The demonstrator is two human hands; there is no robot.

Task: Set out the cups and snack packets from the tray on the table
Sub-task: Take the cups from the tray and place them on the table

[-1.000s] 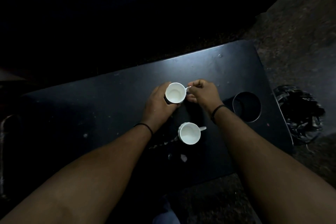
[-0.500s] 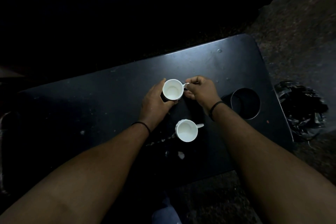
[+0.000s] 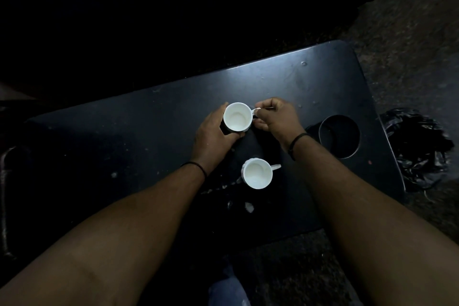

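Observation:
Two white cups show from above on a dark table. The far cup is held between both hands: my left hand wraps its left side and my right hand pinches its handle. The near cup stands alone closer to me, its handle pointing right, touched by neither hand. The scene is very dark; I cannot make out a tray or snack packets, only some faint pale specks near the table's front.
A round hole is cut in the table's right part. A black plastic bag lies on the ground past the right edge. A dark curved bar shows at the far left. Rough ground surrounds the table.
Both hands with the far cup stay together; the whole view has shifted slightly, and the cup sits a little farther from me than a second ago.

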